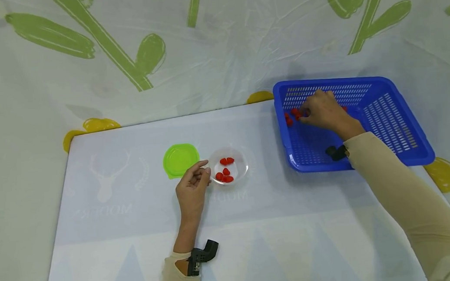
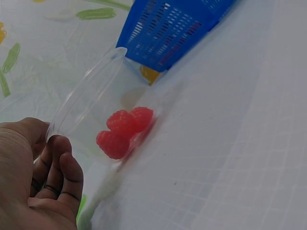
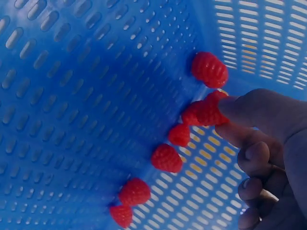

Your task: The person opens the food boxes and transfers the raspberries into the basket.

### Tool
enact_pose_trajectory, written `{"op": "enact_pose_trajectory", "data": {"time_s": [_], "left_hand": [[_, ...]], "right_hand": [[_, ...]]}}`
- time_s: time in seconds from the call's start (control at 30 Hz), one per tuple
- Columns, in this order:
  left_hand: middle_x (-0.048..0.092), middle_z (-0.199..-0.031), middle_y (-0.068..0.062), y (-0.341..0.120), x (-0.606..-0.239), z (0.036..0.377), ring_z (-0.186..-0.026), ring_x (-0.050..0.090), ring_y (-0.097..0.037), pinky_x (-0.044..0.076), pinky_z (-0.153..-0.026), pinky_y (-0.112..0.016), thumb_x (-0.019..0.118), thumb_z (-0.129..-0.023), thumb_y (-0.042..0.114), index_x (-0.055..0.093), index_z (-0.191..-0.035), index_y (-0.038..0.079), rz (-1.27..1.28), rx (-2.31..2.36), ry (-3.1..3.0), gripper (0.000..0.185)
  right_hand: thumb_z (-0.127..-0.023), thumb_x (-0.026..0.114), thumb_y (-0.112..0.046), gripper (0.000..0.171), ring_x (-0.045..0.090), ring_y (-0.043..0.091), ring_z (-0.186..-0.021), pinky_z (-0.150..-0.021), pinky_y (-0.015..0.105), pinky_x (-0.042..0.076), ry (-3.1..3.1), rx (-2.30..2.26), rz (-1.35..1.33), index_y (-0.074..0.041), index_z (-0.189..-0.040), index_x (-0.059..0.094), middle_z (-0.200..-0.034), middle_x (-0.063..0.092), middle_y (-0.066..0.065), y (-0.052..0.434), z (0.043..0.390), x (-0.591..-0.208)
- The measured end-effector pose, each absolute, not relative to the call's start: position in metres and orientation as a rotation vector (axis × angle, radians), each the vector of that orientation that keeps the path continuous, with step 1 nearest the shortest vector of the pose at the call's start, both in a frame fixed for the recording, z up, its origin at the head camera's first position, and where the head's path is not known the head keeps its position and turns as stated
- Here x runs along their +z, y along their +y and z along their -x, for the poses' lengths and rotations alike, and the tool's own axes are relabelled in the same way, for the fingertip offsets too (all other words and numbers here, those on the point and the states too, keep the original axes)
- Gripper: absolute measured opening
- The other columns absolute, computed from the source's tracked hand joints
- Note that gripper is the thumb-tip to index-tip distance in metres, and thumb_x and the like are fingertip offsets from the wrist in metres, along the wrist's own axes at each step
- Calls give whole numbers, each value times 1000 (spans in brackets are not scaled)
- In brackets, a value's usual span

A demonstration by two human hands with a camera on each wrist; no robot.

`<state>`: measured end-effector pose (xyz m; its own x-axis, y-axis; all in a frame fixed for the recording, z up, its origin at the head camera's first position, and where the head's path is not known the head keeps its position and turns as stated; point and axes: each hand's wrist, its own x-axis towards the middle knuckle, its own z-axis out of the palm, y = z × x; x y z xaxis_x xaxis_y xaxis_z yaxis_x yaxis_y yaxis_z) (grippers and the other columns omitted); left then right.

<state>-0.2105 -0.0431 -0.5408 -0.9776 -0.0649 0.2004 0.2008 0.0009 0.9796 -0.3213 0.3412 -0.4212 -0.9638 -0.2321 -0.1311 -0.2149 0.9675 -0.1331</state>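
In the head view, my left hand (image 1: pixel 191 190) is at the left edge of a clear plastic bowl (image 1: pixel 243 159). The left wrist view shows the thumb and fingertips pinching the bowl's rim (image 2: pixel 86 79). Several red raspberries (image 2: pixel 112 143) lie inside the bowl. Over in the blue basket (image 1: pixel 373 79), my right hand (image 1: pixel 325 111) reaches down at the left side. Seen from the right wrist, its thumb and index finger pinch a raspberry (image 3: pixel 211 109). More raspberries (image 3: pixel 167 158) lie in a row along the basket's bottom edge, around the held one.
A bright green lid-like dish (image 1: pixel 180 157) lies on the white table (image 1: pixel 137 225), just left of the bowl. The basket's perforated walls (image 3: pixel 48 96) rise around my right hand. Behind the table hangs a white sheet (image 1: pixel 242 48) with green plant prints.
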Motion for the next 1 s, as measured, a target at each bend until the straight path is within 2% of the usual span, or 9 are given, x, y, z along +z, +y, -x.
{"op": "enact_pose_trajectory", "data": {"time_s": [0.1, 0.27, 0.6, 0.7, 0.9, 1.0], "left_hand": [[65, -90, -9, -43, -543, 206, -74, 62, -19, 56, -67, -20, 71, -95, 11, 71, -120, 8, 129, -2085, -2106, 25], [65, -91, -14, -42, -548, 197, -73, 62, -22, 56, -67, -19, 70, -93, 3, 69, -120, 1, 100, -2103, -2110, 26], [65, -91, -9, -42, -540, 209, -75, 62, -18, 56, -68, -20, 71, -94, 11, 71, -119, 9, 129, -2122, -2079, 25], [65, -91, -11, -41, -538, 208, -74, 62, -19, 55, -67, -19, 71, -94, 8, 71, -119, 6, 119, -2108, -2084, 25], [64, -89, -16, -41, -512, 202, -72, 62, -19, 54, -66, -18, 68, -94, -2, 68, -117, -6, 146, -2078, -2091, 24], [64, -88, -17, -41, -505, 202, -72, 61, -21, 54, -66, -18, 67, -94, -2, 68, -117, -7, 159, -2080, -2091, 24]], "right_hand": [[-83, 80, -15, 20, 49, 34, -87, -74, 48, 32, 2944, -182, 324, 2, -93, 77, -79, 66, 11, 341, 319, -425], [-83, 81, -15, 18, 50, 34, -89, -77, 49, 34, 2911, -170, 356, 2, -88, 76, -82, 69, 11, 340, 316, -435], [-83, 81, -18, 21, 48, 33, -92, -78, 48, 33, 2940, -149, 334, 0, -92, 77, -87, 69, 11, 343, 325, -431], [-84, 81, -18, 20, 49, 34, -92, -77, 48, 33, 2938, -160, 354, 1, -91, 77, -86, 69, 11, 343, 325, -431], [-84, 81, -16, 19, 48, 33, -91, -77, 47, 33, 2937, -164, 342, 1, -91, 77, -86, 70, 11, 342, 325, -434], [-84, 81, -15, 18, 48, 33, -90, -77, 47, 33, 2939, -165, 343, 1, -90, 76, -85, 70, 11, 342, 327, -435]]}}
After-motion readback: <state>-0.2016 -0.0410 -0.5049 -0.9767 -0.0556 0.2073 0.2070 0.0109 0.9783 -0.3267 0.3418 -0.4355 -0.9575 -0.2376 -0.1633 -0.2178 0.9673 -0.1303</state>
